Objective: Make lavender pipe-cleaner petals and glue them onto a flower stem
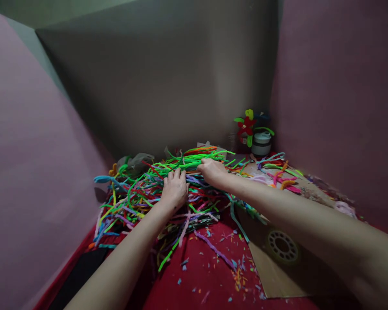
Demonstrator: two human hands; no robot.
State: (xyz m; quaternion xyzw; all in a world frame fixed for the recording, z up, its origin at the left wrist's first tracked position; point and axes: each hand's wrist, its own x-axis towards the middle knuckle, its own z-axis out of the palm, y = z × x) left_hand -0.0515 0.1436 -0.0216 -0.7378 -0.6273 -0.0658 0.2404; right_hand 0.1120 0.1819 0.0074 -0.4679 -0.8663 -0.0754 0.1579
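A heap of fuzzy pipe cleaners (142,189) in many colours spreads out in front of me, with green pipe cleaners (168,165) bunched along its far side. My left hand (175,189) rests flat on the near middle of the heap, fingers stretched forward and slightly apart, gripping nothing visible. Farther forward and to the right, my right hand (214,173) has its fingers curled closed at the green bunch. Its fingertips are partly hidden among the stems, and how many it holds cannot be seen.
A red cloth (194,280) with colourful fluff scraps lies nearest me. On the right is cardboard (261,275) with a tape roll (283,246). A lidded jar (261,144) and a red pipe-cleaner flower (245,125) stand at the back. Pink panels (35,142) flank both sides.
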